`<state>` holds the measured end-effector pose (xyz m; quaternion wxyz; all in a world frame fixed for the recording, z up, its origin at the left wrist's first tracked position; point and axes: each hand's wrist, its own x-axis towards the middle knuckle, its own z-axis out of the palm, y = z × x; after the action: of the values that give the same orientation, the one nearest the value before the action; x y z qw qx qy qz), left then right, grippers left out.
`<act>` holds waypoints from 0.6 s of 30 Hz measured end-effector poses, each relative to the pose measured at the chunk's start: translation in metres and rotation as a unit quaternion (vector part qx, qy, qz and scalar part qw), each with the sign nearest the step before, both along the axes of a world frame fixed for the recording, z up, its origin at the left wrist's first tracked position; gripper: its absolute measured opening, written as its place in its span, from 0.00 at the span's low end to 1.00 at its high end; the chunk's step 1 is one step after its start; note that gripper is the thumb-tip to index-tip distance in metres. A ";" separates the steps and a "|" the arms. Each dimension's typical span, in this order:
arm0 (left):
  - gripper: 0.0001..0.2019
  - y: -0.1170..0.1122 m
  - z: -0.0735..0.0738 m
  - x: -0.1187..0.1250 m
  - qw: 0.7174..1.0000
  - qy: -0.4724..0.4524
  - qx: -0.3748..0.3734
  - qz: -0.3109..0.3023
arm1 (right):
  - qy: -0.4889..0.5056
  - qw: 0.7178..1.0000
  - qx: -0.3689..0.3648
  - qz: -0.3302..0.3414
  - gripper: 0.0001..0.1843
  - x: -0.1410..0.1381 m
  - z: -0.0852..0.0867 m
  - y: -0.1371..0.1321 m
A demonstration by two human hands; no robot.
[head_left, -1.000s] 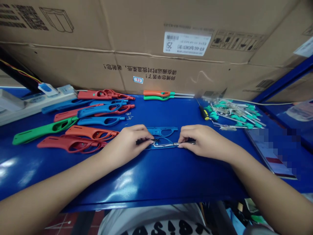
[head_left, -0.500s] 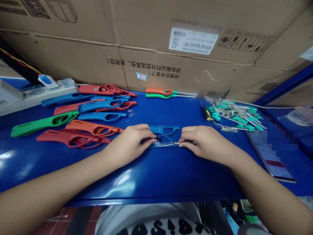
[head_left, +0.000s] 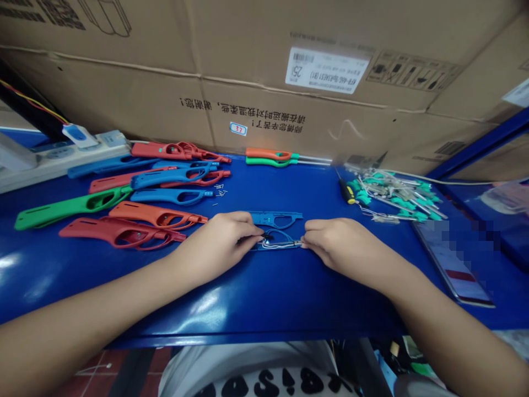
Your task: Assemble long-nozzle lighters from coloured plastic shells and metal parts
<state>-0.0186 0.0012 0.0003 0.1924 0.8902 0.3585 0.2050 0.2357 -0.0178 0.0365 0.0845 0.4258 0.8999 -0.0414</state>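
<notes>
My left hand (head_left: 233,237) is closed in a pinch at a small black part (head_left: 268,237) with white wires (head_left: 275,245). The part and wires lie over one blue lighter shell half (head_left: 258,248), partly hidden by my fingers. At the shell's right end, my right hand (head_left: 334,240) pinches a thin metal tube (head_left: 297,243); the rest of the tube is hidden behind the hand. Just beyond lies a second blue shell half (head_left: 283,220) with a trigger-guard loop, its left end behind my left hand.
Several lighter shells, including a green shell (head_left: 74,208), lie left beside small screws (head_left: 221,191). Two assembled lighters (head_left: 270,157) rest against the cardboard box (head_left: 248,71). To the right are a screwdriver (head_left: 347,191), tubes with green parts (head_left: 397,193) and a phone (head_left: 458,270). A power strip (head_left: 53,162) stands far left.
My right fingers have closed in more tightly at the tube's end and shifted slightly. The wires lie flatter along the shell. My left hand stays nearly in place.
</notes>
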 end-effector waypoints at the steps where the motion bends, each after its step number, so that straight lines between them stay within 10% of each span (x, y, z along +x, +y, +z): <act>1: 0.11 0.000 0.000 0.000 1.000 0.004 -0.002 -0.001 | 0.001 1.000 0.001 -0.001 0.14 0.000 0.000 0.000; 18: 0.20 -0.039 0.004 0.002 0.935 0.290 0.204 -0.002 | 0.018 0.999 -0.013 -0.032 0.12 0.002 -0.001 -0.001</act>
<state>-0.0163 -0.0377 0.0046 -0.1054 0.9319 0.3469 0.0063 0.2381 -0.0184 0.0354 0.0727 0.4528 0.8864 -0.0631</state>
